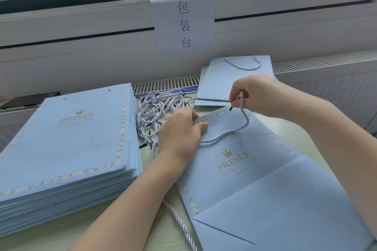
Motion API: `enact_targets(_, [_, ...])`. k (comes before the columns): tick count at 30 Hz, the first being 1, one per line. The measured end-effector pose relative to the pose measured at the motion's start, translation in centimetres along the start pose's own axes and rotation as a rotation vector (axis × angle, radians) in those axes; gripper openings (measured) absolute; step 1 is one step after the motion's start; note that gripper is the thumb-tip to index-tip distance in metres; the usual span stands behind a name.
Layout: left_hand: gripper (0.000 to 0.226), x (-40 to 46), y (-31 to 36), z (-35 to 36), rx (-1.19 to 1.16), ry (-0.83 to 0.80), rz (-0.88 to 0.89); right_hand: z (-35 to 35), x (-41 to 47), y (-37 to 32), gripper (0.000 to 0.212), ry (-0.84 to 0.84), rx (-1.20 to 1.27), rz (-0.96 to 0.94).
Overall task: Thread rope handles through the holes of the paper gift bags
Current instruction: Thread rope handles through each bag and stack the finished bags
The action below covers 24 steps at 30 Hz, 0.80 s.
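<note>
Flat pale-blue paper gift bag [265, 179] lies on the light green table [102, 236], right of centre, top edge pointing twd the window, folded bottom flap nearest the person. It has a gold crown w/ "PRINCE" printed mid-panel and a gold dotted border along the edges. A twisted white-and-lilac rope handle [234, 130] loops across its upper part; one end has a black tip that sits right at the bag's top edge, by the border. The right hand [253, 93] pinches the rope just behind that tip, thumb and forefinger closed on it, other fingers curled in. The left hand [181, 130] grips the bag's top-left edge, thumb on top of the paper, fingers tucked behind the bag, so can't tell how they lie. Counts: 1 bag being worked; 1 tall stack of unthreaded bags [67, 144] at left, too many to count, top one showing 2 punched holes; at the back a small pile of finished bags [220, 85], at least 2, the top one w/ a handle already in. Between the stacks sits a tangled heap of loose ropes [161, 108], black tips showing, number unclear. 1 more rope [179, 222] trails off the near table edge beside the bag. 1 paper sign [182, 22] w/ 3 characters hangs under the window.
</note>
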<state>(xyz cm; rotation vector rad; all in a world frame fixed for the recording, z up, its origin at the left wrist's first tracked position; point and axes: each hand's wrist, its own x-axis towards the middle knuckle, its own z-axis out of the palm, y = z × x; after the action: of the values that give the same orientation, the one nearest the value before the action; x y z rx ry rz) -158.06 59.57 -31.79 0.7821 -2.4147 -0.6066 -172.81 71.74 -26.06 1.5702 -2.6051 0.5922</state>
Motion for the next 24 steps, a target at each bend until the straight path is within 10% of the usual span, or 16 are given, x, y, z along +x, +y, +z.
enact_targets(24, [0.015,-0.2,-0.1,-0.5,0.040,0.243,0.067,1.5,0.2,-0.7,0.016,0.046,0.035,-0.086])
